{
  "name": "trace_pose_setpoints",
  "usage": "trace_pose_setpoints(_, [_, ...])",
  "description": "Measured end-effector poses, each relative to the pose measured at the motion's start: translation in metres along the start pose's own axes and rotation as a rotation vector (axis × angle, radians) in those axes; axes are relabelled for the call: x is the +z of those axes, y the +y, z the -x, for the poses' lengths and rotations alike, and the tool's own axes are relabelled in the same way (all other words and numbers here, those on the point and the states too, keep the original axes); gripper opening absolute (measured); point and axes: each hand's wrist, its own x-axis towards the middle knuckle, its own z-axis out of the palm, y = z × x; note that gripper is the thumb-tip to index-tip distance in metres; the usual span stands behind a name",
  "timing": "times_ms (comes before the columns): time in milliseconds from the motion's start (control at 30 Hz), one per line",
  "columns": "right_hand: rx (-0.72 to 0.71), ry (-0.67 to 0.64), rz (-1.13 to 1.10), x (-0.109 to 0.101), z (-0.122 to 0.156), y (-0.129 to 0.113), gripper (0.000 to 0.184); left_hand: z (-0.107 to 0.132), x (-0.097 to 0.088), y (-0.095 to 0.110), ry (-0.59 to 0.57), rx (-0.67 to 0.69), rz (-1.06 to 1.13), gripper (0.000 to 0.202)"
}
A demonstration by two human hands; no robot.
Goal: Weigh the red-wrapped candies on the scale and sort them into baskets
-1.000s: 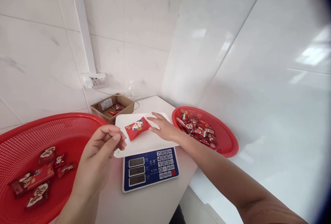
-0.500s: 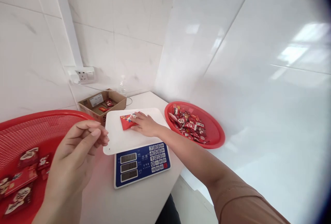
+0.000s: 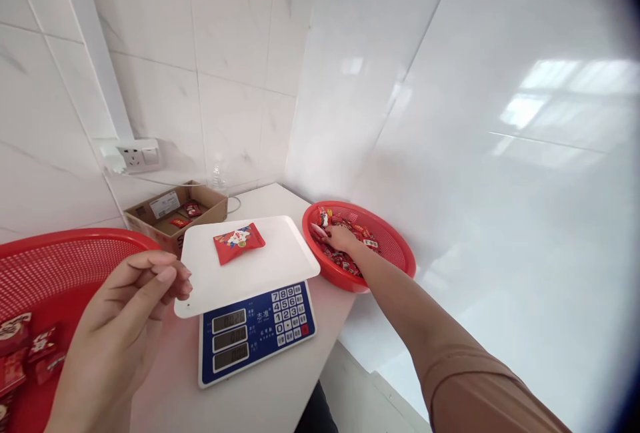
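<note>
My right hand [image 3: 341, 238] reaches into the right red plastic basket [image 3: 407, 263], its bunched fingers at the end of a pale pink snack packet [image 3: 319, 230]; the fingertips are partly hidden among the packets. In front of the left basket [image 3: 100, 236], my left hand [image 3: 135, 306] hangs in the air, fingers curled against the thumb, with nothing visible in it. One red snack packet [image 3: 239, 242] lies on the white pan [image 3: 260, 276] of a blue digital scale [image 3: 257, 333]. The scale's top display seems to read 0.026.
Behind the pan stands a cardboard box [image 3: 213, 205] with a few red packets inside. A clear plastic bottle [image 3: 219, 179] is beside it, near the wall. Larger red packets [image 3: 43, 343] lie in the left basket. A wall socket [image 3: 133, 156] has a cable plugged in.
My right hand has left the red packet on the pan and moved right into the basket. The packet now lies there turned slightly. My left hand keeps its pose; the view has shifted.
</note>
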Motion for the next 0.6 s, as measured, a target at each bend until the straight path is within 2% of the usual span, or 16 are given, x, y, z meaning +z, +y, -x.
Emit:
trace_pose_setpoints(67, [0.018, -0.003, -0.031, 0.004, -0.005, 0.001, 0.028, 0.000, 0.000, -0.001, 0.003, -0.016, -0.005, 0.014])
trace_pose_setpoints(167, [0.015, 0.012, -0.110, -0.004, -0.006, 0.007, 0.029, 0.001, 0.001, 0.000, 0.017, -0.003, -0.010, 0.015])
trace_pose_setpoints(333, [0.010, 0.013, -0.224, -0.022, 0.005, 0.037, 0.041, 0.001, 0.004, 0.006, 0.044, -0.006, -0.003, 0.015])
trace_pose_setpoints(467, [0.096, -0.089, -0.229, -0.013, 0.017, 0.058, 0.073, 0.001, 0.004, 0.008, 0.048, -0.009, 0.005, 0.013])
trace_pose_setpoints(533, [0.143, -0.124, -0.230, -0.005, 0.021, 0.064, 0.075, 0.002, 0.005, 0.009, 0.047, -0.003, -0.011, 0.012])
trace_pose_setpoints(600, [0.154, -0.132, -0.247, 0.000, 0.024, 0.067, 0.066, 0.002, 0.005, 0.009, 0.044, -0.006, -0.026, 0.012])
